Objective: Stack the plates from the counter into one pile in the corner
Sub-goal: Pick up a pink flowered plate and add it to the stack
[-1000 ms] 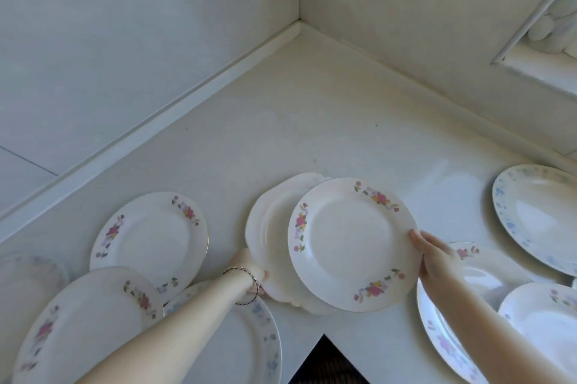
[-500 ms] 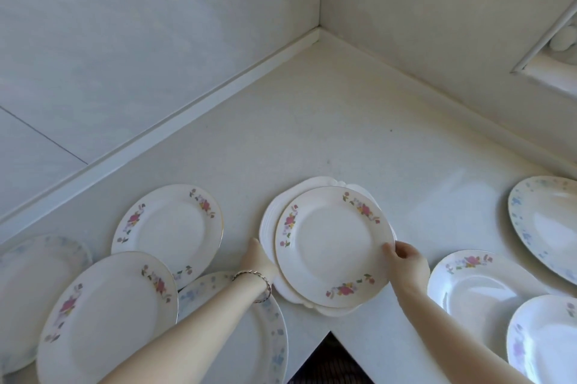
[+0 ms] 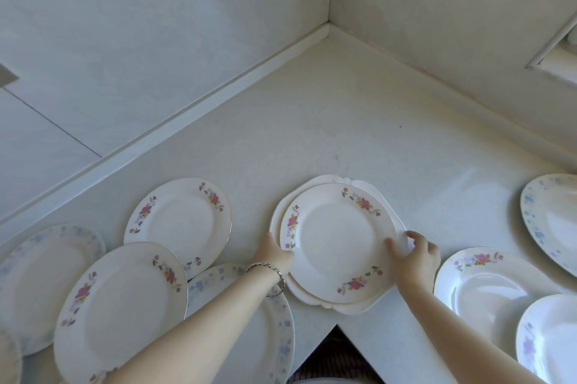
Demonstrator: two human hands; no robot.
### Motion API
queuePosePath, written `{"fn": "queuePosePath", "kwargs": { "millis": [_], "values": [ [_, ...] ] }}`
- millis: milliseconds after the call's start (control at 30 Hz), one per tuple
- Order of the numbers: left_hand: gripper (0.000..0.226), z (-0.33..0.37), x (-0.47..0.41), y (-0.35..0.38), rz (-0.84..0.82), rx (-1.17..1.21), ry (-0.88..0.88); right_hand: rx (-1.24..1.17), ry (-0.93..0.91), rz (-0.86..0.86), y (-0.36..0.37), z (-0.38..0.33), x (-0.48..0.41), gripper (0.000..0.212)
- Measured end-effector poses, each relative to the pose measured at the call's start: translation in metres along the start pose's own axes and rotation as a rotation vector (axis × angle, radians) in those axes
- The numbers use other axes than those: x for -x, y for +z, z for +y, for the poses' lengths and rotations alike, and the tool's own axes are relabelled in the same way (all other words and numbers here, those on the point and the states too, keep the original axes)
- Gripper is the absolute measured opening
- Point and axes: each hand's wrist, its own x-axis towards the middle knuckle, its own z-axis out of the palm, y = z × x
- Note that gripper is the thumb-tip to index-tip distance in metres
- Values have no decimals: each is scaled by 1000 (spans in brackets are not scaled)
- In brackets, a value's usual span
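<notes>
A white plate with pink flowers (image 3: pixel 338 243) lies on top of a plain scalloped white plate (image 3: pixel 349 307) near the counter's front notch. My left hand (image 3: pixel 273 254), a bracelet on its wrist, grips the left rim of this pair. My right hand (image 3: pixel 413 258) holds the right rim, fingers curled over the edge. The corner of the counter (image 3: pixel 327 49) lies far behind, bare. Other floral plates lie flat: two pink-flowered ones on the left (image 3: pixel 178 221) (image 3: pixel 120 311), and a pink-flowered one on the right (image 3: pixel 490 293).
Blue-flowered plates lie at the far left (image 3: pixel 43 283), under my left forearm (image 3: pixel 274 336), and at the right edge (image 3: pixel 552 221) (image 3: pixel 549 340). Walls meet at the corner; a window ledge (image 3: pixel 559 61) sits right. The counter's front notch (image 3: pixel 335 355) is below the held plates.
The pink-flowered plate has come down flat and centred on the scalloped plate. My right hand slid round its right rim; my left hand stays on the left rim. The view tilted up.
</notes>
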Motion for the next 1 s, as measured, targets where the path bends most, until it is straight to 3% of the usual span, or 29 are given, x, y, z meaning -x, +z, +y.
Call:
{"fn": "queuePosePath", "kwargs": {
  "millis": [133,233,300,367,500,600,767,867,1000],
  "values": [
    [49,-7,5,3,-42,148,-95,-18,72,-67,-5,5,1,57],
    [20,-15,11,-10,-90,363,-109,139,47,-75,-13,-4,1,59],
    [23,-30,11,-23,-24,370,-40,312,-94,-26,-16,-17,10,58],
    [30,-47,19,-42,112,212,82,346,-355,-59,-11,-36,34,49],
    [16,-94,41,-76,355,185,169,380,-750,-533,26,-68,102,29],
    [14,-127,50,-92,451,518,-54,660,-764,-796,68,-74,139,46],
    [8,-166,66,-99,262,1389,-542,871,-676,-740,112,-74,159,65],
    [25,-177,64,-99,272,1606,-578,823,-577,-718,118,-76,159,59],
    [37,-173,70,-93,293,1702,-568,742,-509,-730,115,-76,153,44]
  ]
}}
